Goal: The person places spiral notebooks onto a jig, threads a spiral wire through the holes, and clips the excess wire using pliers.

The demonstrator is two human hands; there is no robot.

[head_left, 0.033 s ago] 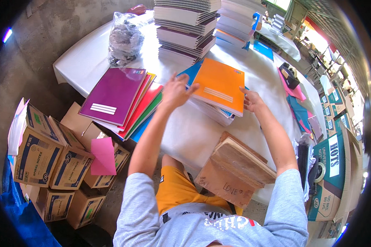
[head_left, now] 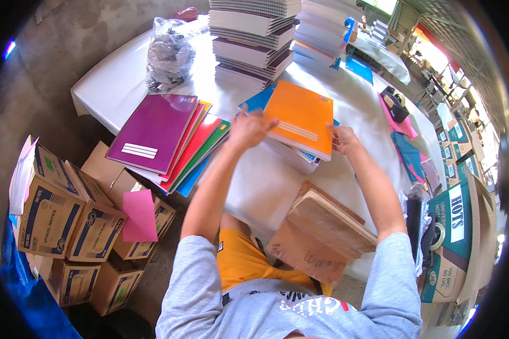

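Observation:
An orange notebook lies on top of a small stack in front of me, with a blue notebook sticking out beneath it at the left. My left hand is at its left edge, fingers apart and slightly blurred, the thumb over the orange cover. At the opposite edge, the fingers of my right hand close on the orange notebook's side. To the left, a purple spiral notebook tops a fanned pile with red, green, yellow and blue covers.
Tall stacks of spiral notebooks stand behind. A plastic bag sits at the far left of the white-covered table. Brown cartons are piled at lower left. Near the front edge is a worn brown board; a tape dispenser lies right.
My left hand has moved slightly down and its thumb has come further over the orange cover. My right hand has drawn in against the notebook's right edge.

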